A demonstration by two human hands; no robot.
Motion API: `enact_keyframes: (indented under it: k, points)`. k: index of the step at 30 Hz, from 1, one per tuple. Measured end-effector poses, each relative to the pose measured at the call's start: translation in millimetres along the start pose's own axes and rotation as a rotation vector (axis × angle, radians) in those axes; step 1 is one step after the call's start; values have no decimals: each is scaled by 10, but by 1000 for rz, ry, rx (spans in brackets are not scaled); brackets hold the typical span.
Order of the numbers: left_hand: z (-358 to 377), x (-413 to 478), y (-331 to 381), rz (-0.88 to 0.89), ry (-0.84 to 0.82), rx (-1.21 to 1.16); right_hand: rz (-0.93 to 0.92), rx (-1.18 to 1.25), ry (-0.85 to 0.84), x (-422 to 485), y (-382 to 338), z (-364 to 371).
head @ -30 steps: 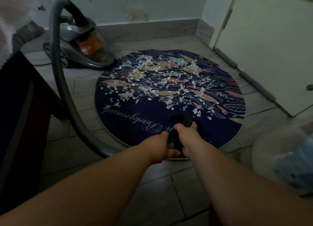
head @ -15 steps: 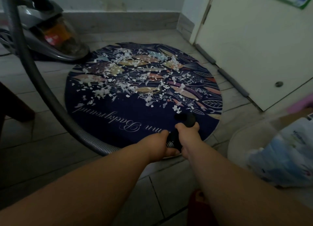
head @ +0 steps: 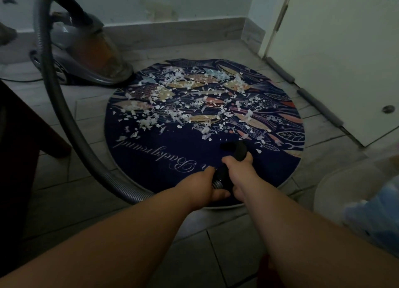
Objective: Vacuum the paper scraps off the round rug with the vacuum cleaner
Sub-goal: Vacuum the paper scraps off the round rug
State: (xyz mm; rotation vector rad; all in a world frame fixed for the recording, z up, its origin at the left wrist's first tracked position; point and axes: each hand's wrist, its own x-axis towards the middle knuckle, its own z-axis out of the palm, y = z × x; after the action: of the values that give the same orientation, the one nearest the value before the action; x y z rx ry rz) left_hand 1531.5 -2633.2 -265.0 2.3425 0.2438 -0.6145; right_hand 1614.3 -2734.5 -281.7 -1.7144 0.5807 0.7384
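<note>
**White scraps cover the rug's far half; nozzle at its near edge**

White paper scraps (head: 183, 108) lie thick across the middle and far side of the navy round rug (head: 194, 141), which sits flat on the tiled floor. The near band, around the printed script, looks mostly bare. The black nozzle (head: 237, 149) points down at the rug's near-right part, just short of the closest scraps, probably so the clearing works from the near side outward.

Both hands clamp the wand. The right hand (head: 239, 171) wraps the black grip nearest the nozzle to steer it. The left hand (head: 200, 186) grips just behind, at the metal collar where the hose (head: 50, 82) joins, likely to take the hose's drag. The hose loops wide to the left and back to the vacuum cleaner (head: 86, 56), parked just beyond the rug's far-left edge, which leaves slack.

The nozzle mouth faces away, so contact with the rug cannot be judged. The fingers are hidden under the wand. The light is dim and the cleaner blurred. A pale container (head: 336, 192) at the right is cut off, its contents unclear.
</note>
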Motion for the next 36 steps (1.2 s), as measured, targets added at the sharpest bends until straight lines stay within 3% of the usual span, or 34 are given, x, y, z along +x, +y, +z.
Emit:
enact_keyframes:
  k: [7,19,36]
  points:
    - [6,-13,18,19,-12,-13,1,13,11,-54,16,-7]
    - [273,11,569,149,-125,88,35,100,160,-153,195,-665]
    - [364,440,705,124,-98,150,27,140,217,118,37,-828]
